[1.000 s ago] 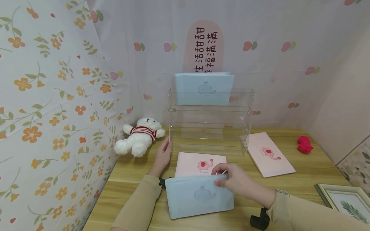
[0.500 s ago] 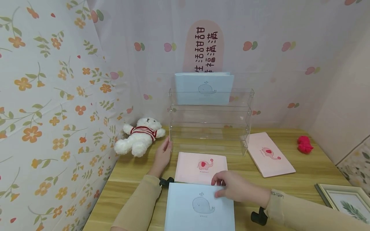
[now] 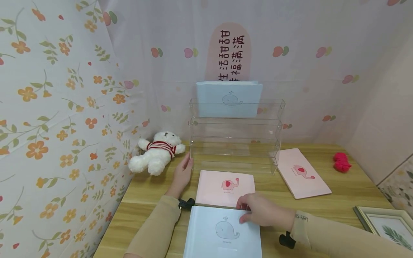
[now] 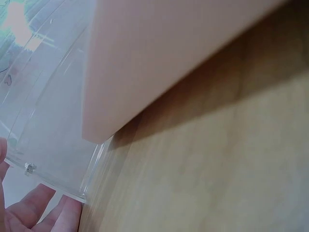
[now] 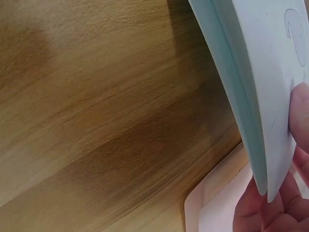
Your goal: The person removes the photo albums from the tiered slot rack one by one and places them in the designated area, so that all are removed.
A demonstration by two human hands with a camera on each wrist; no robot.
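Right hand (image 3: 262, 214) has its fingers (image 5: 270, 212) pinched narrow on the far right corner of the blue whale notebook (image 3: 222, 233), thumb on the cover, the rest tucked underneath. The book sits at the near edge of the worktop (image 3: 322, 204), long side running left-right, far edge lifted a bit, directly below the hand. That's the nearer hand by a lot.

Left hand (image 3: 182, 173) has fingers (image 4: 34, 212) pretty much straight, resting against the bottom left corner of the clear acrylic tiered rack (image 3: 235, 139), not gripping anything.

The pink elephant notebook (image 3: 225, 187) lies flat between the blue one and the rack. The right wrist view shows the blue book's edge raised off the wood and fingers below it, which the head view hides. The left wrist view only shows fingertips at the rack's corner.
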